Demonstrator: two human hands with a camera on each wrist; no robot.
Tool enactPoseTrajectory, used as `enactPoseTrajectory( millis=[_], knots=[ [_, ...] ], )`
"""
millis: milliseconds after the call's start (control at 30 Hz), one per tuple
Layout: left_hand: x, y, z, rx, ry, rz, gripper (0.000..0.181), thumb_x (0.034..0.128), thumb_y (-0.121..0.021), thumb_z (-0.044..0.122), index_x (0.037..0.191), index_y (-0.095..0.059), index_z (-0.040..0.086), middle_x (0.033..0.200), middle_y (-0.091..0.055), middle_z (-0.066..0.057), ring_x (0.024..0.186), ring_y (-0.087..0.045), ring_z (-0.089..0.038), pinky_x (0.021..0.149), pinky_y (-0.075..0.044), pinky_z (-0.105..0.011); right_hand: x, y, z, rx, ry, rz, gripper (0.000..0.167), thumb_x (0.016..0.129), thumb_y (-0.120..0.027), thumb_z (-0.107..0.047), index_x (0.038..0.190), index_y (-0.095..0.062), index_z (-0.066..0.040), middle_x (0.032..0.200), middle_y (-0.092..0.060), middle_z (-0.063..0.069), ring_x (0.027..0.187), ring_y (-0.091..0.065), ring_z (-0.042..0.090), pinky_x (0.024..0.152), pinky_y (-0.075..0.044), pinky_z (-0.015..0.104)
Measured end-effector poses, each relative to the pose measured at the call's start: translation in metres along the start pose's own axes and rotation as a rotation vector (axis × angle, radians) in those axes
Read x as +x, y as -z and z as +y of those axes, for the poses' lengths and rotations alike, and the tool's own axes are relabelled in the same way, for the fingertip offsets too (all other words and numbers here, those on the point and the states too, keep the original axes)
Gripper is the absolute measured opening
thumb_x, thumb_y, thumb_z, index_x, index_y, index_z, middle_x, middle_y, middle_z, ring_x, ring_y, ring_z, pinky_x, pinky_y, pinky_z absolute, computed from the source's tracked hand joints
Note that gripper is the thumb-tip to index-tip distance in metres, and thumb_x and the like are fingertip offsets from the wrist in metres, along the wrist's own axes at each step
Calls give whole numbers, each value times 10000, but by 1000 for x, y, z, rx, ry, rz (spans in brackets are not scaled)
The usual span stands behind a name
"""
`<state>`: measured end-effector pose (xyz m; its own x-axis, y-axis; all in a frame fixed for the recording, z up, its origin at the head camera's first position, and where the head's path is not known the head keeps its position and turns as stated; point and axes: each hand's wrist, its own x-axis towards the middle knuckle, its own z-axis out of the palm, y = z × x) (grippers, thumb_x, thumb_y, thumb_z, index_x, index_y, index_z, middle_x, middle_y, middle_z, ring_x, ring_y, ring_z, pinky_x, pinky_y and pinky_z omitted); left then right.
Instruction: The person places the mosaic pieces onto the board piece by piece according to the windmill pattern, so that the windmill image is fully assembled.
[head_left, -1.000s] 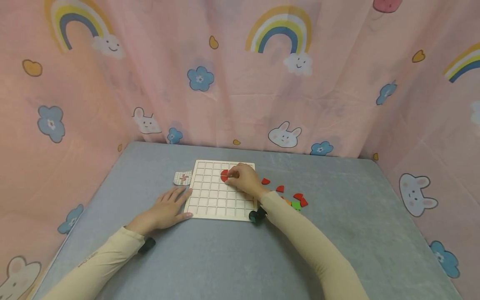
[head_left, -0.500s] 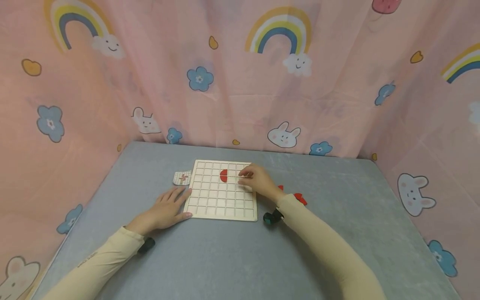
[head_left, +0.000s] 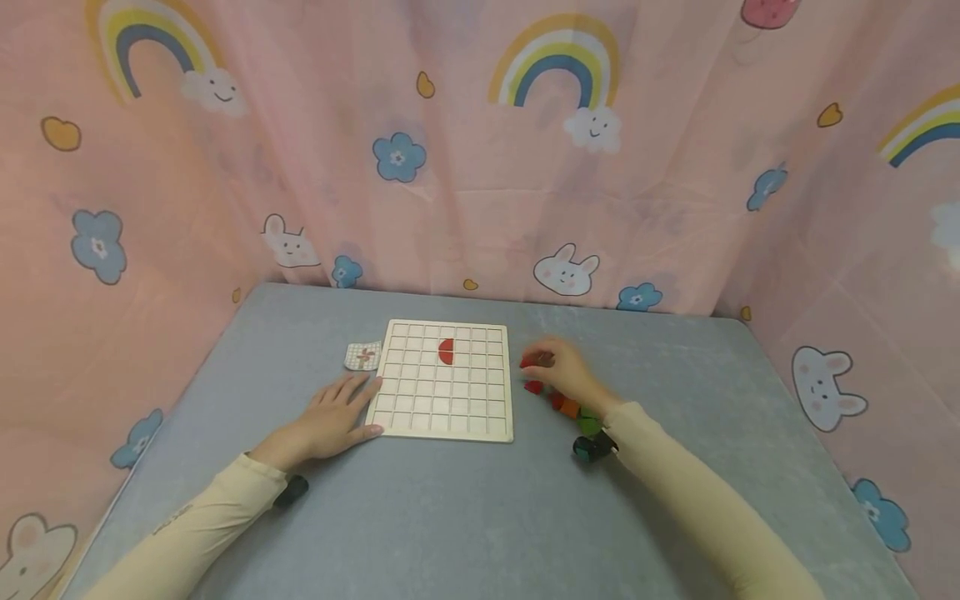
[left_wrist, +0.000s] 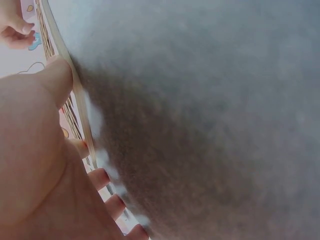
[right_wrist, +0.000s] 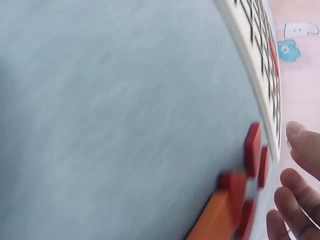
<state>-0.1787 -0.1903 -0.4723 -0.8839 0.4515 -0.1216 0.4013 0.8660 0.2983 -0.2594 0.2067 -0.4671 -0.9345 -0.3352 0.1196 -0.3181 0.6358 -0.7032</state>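
At three o'clock of the board (head_left: 423, 400), the parted right hand (head_left: 567, 371) might brush red pieces (head_left: 533, 387) askew; at eight, the left hand (head_left: 324, 427) lies spread.

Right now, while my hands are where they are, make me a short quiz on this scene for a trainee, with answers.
1. True or false: the left hand touches the board.
2. What colour is the half-circle on the board?
A) green
B) orange
C) red
3. Fill in: in the head view, the small card lies to the ___ of the board.

Key: 1 true; 2 C; 3 left.
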Motion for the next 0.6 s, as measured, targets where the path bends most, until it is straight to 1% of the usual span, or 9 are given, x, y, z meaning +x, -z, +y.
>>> enactPoseTrajectory(
  millis=[100, 200, 300, 467, 600],
  knots=[
    [0, 1, 1, 4, 11, -8, 768, 990, -542, 460, 1569, -236, 59, 1612, -203, -249, 1482, -185, -508, 1137, -206, -710, -8, 8, 6, 2, -24, -12, 256, 879, -760, -180, 1108, -723, -71, 1123, -690, 112, 1024, -667, 280, 917, -553, 470],
    [0, 2, 1, -1, 11, -10, 774, 987, -539, 476, 1567, -244, 58, 1610, -207, -256, 1480, -184, -515, 1133, -207, -713, -15, 14, 11, -20, -52, -18, 286, 885, -757, -217, 1140, -715, -96, 1159, -680, 94, 1047, -673, 272, 912, -558, 458],
    [2, -2, -4, 2, 10, -5, 793, 982, -529, 504, 1575, -226, 73, 1616, -192, -246, 1487, -169, -505, 1145, -200, -704, -20, 20, 17, -36, -70, -14, 293, 887, -755, -217, 1152, -710, -101, 1185, -672, 85, 1084, -665, 272, 946, -546, 467],
    [4, -8, -9, 10, 4, 1, 808, 979, -520, 525, 1582, -207, 89, 1627, -182, -226, 1496, -166, -488, 1152, -201, -696, -26, 26, 27, -79, -76, 3, 276, 873, -770, -201, 1115, -718, -81, 1131, -666, 97, 1040, -647, 270, 952, -535, 474],
    [3, -4, -5, 4, 6, -4, 797, 981, -532, 502, 1575, -223, 70, 1618, -194, -241, 1488, -174, -501, 1145, -204, -702, -29, 28, 32, -96, -70, 12, 275, 855, -787, -197, 1092, -727, -72, 1083, -672, 105, 1012, -649, 277, 935, -537, 483]
  ],
)
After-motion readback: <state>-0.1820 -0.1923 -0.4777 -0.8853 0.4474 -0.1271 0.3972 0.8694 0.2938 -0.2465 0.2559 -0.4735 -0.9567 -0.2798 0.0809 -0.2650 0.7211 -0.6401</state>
